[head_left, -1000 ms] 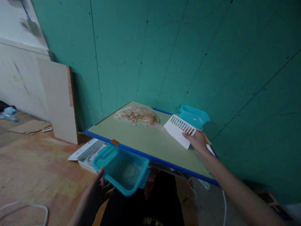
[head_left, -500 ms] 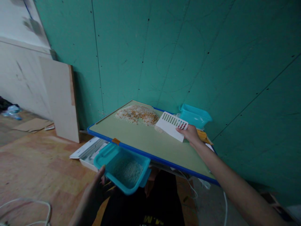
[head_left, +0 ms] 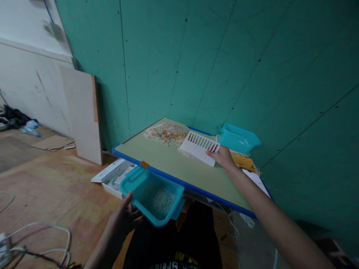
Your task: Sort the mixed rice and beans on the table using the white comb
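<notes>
My left hand [head_left: 125, 215] is closed on the near left rim of a turquoise plastic bin [head_left: 134, 175], its thumb over the edge and fingers underneath. Pale rice-like grains [head_left: 159, 200] lie in the bin, which sits just below the table's front edge. In my right hand [head_left: 221, 157] is a white slotted plastic scraper [head_left: 196, 151], its lower edge down on the pale green tabletop [head_left: 168, 164]. A small pile of grains [head_left: 186, 154] shows along the scraper's left side. Beyond it spreads a heap of grains mixed with yellow-orange kernels [head_left: 166, 133].
A second turquoise bin [head_left: 239, 138] stands at the table's back right, near a yellow packet [head_left: 242, 161] and a white sheet [head_left: 255, 181]. Under the table is an open white box [head_left: 112, 183]. A board [head_left: 82, 116] leans on the wall; cables [head_left: 67, 239] lie on the floor.
The scraper in my right hand has shifted slightly left and nearer, with more grains showing beside it. The view has turned a little left. My left hand still holds the bin.
</notes>
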A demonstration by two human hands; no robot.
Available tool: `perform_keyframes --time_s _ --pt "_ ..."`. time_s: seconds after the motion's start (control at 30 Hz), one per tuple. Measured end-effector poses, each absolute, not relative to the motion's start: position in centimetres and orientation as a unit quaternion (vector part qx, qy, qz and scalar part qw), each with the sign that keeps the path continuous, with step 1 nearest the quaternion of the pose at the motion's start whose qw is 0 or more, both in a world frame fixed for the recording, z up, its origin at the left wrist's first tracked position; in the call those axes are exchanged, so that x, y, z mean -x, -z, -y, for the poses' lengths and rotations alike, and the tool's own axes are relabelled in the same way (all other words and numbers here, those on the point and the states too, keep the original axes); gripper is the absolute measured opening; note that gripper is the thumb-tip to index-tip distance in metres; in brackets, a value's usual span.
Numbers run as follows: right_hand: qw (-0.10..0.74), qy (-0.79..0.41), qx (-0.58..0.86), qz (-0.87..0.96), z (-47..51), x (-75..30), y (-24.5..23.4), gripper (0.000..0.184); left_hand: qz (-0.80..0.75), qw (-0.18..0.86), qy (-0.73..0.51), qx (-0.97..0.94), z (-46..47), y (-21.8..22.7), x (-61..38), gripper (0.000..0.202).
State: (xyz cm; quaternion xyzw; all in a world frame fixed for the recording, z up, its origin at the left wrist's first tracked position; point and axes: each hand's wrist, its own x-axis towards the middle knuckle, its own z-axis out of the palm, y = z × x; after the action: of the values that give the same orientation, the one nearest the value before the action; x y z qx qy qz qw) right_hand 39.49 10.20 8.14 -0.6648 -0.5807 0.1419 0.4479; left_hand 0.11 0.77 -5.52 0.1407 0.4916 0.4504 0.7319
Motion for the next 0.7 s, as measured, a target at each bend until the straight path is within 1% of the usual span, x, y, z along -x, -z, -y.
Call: perform_keyframes --time_s 0.27,0.43,0.7 --pt "0.438 -0.142 0.649 0.605 -10.1 -35.8 -8.3 0.016 -0.498 0.726 -0.455 -0.133 -0.9 5.8 -0.2 0.058" --pt "0.429 -0.145 0.635 0.626 -10.3 -33.3 -8.1 0.015 -0.49 0.729 -0.458 -0.136 -0.8 5.7 -0.2 0.056" --pt "0.418 -0.142 0.609 0.659 -11.2 -30.3 -7.8 0.014 -0.502 0.725 -0.452 -0.136 -0.9 6.0 -0.1 0.057"
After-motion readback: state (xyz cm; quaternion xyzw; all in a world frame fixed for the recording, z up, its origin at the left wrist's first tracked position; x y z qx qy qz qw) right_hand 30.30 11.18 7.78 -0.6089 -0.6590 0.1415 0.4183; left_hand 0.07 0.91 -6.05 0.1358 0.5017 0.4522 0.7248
